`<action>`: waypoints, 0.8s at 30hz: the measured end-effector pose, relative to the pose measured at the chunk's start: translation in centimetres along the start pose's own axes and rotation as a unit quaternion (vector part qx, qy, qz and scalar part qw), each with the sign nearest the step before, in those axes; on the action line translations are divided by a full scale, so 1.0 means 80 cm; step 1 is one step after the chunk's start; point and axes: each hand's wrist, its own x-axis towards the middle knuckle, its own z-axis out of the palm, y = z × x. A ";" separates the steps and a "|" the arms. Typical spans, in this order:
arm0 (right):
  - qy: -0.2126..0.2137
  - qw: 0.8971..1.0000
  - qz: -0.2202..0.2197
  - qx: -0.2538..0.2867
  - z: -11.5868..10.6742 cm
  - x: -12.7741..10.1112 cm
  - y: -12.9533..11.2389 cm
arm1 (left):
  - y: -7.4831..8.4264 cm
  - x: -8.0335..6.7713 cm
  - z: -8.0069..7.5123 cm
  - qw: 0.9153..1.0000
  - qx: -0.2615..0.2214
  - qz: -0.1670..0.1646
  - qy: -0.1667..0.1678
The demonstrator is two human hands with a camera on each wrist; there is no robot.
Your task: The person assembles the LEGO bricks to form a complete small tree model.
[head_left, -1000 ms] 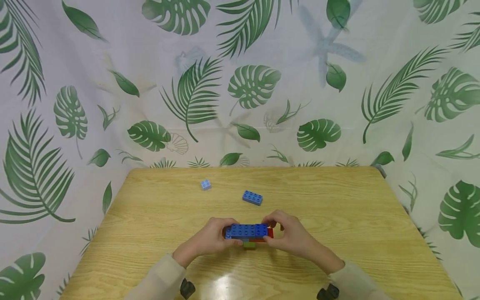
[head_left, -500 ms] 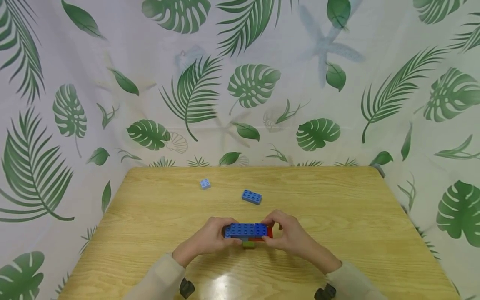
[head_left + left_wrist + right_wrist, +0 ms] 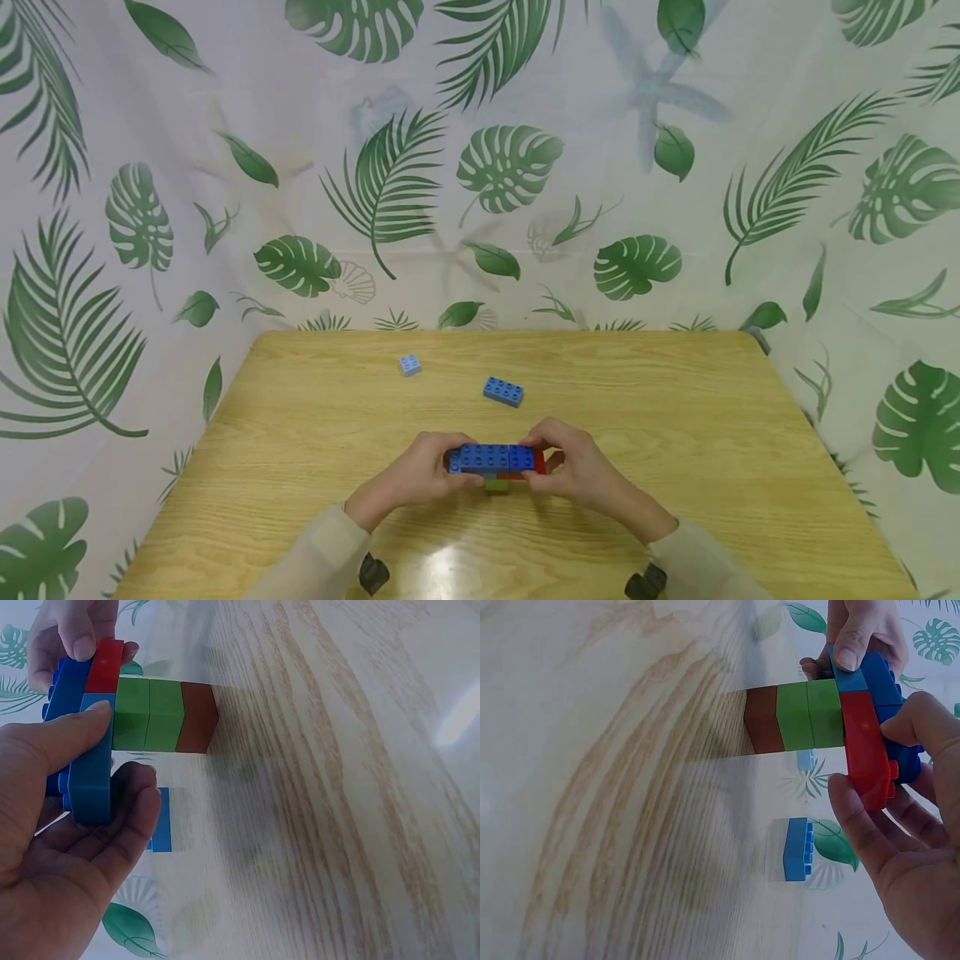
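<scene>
Near the desk's (image 3: 675, 400) front edge, both hands, left (image 3: 408, 479) and right (image 3: 581, 475), pinch the ends of a brick stack (image 3: 495, 463) standing there, and uneven pressure could snap its blue top off; only the wrist views show its 2 green bricks (image 3: 150, 714) and brown base (image 3: 763, 720).

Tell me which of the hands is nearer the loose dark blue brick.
Right. The right hand sits just below the dark blue brick; the left hand lies farther down-left.
</scene>
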 end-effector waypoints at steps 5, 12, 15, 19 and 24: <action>0.003 1.000 -0.002 0.008 0.000 -0.002 0.000 | -0.001 0.000 0.001 1.000 0.001 0.002 0.000; 0.004 1.000 0.010 0.006 0.003 -0.003 0.000 | -0.002 0.000 0.001 1.000 0.008 0.006 0.000; -0.006 1.000 0.013 0.003 0.002 -0.004 0.001 | -0.003 -0.001 0.001 1.000 0.008 0.006 -0.004; -0.025 1.000 0.017 0.003 -0.003 -0.002 0.001 | -0.004 -0.003 0.001 1.000 0.002 -0.001 -0.007; -0.007 0.999 0.039 0.009 -0.014 0.010 0.001 | -0.003 -0.003 -0.001 1.000 0.000 -0.001 -0.006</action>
